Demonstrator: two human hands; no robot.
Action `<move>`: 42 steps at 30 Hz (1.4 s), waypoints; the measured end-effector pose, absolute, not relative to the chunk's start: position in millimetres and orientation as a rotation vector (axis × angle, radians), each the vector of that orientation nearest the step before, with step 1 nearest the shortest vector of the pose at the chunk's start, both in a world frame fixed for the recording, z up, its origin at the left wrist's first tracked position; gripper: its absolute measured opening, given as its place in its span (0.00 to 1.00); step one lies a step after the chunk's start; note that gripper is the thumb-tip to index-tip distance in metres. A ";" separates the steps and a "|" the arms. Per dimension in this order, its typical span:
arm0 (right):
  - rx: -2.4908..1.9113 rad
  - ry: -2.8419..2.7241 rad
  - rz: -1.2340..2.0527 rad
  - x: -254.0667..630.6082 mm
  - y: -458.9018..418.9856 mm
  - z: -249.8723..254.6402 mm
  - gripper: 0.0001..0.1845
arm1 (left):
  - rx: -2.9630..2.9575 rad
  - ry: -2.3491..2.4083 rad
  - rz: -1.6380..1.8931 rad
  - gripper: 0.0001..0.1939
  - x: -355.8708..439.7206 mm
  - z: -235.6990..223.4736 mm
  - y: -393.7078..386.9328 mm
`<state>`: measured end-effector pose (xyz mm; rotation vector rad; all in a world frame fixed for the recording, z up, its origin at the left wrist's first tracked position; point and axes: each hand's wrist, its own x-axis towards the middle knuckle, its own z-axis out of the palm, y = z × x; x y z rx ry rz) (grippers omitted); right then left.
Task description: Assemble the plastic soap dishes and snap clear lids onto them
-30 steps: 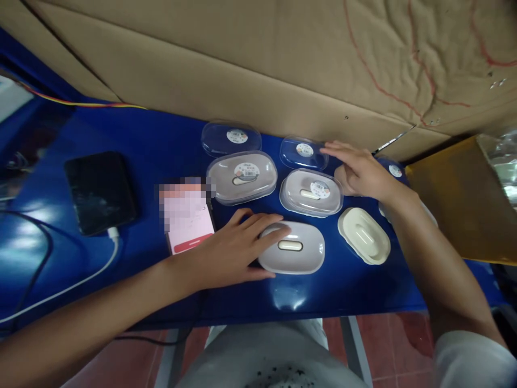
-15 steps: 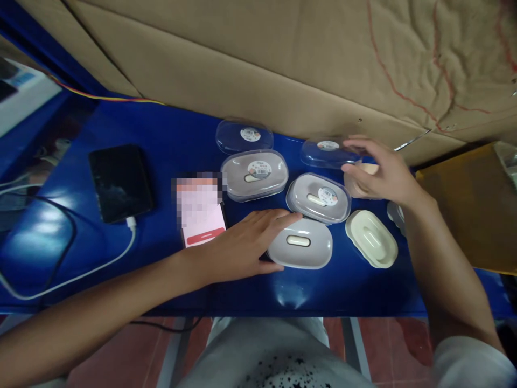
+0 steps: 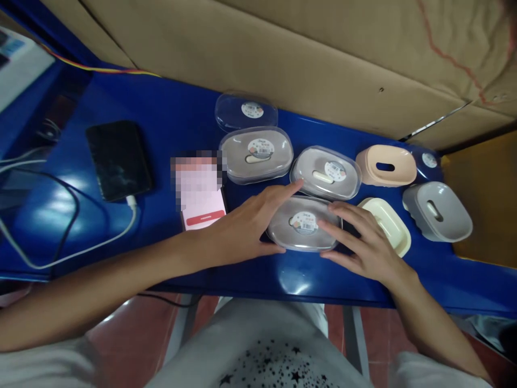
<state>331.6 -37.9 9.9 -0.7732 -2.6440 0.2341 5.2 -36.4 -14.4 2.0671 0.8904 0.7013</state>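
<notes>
A grey oval soap box (image 3: 278, 233) with a pale slot in its middle sits near the front of the blue table, a clear lid (image 3: 323, 241) with a round label over it. My left hand (image 3: 242, 226) steadies the box from the left, index finger along the far edge and thumb at the near edge. At the right end, my right hand (image 3: 363, 242) has its fingers on the lid's rim. Just behind stands another lidded grey soap box (image 3: 309, 175). A cream soap tray (image 3: 398, 229) is partly hidden behind my right hand.
Farther back are another lidded box (image 3: 236, 156) and a loose clear lid (image 3: 228, 113). To the right stand a peach box (image 3: 369, 167), a grey box (image 3: 448, 215) and a clear lid (image 3: 418, 161). A phone (image 3: 202, 199) and cabled black device (image 3: 117, 159) lie left.
My right hand has brought the clear lid from the back of the table to the near grey box, which was uncovered before. My left hand has stayed at the box. The view has shifted.
</notes>
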 end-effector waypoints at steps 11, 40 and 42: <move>-0.820 -2.715 0.125 329.7 -45.8 10.8 0.47 | 2.263 0.875 0.605 0.53 4.7 -9.3 -35.9; -0.713 -2.780 0.060 321.9 -53.7 1.3 0.42 | 2.435 0.866 0.609 0.47 1.5 -16.9 -33.9; -0.682 -2.800 0.048 321.0 -55.8 0.2 0.41 | 2.461 0.873 0.600 0.46 2.0 -18.5 -35.6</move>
